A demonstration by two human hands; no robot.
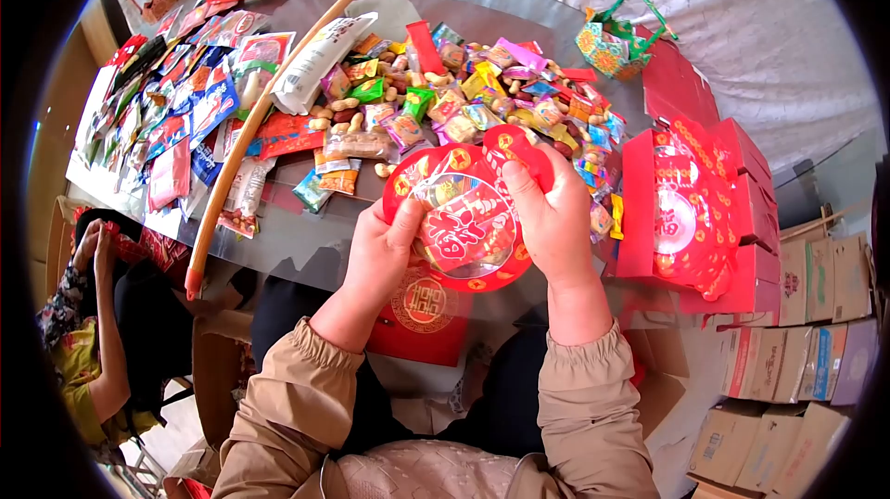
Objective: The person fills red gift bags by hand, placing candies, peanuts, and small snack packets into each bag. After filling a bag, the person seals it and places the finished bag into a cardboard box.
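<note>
A red gift pouch (468,221) is gripped at centre frame, the left hand (380,253) and right hand (554,221) closed on its edges. Wrapped sweets (464,101) are piled above; its clear window possibly shows candy inside.

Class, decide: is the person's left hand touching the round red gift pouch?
Touching. The head view shows the left hand gripping the red pouch at its left edge, thumb pressed on its clear window.

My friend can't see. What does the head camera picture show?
Two hands, left and right, hold a round red gift bag over a glass table. Behind it lies a heap of wrapped candies and peanuts; red boxes stand at right.
</note>
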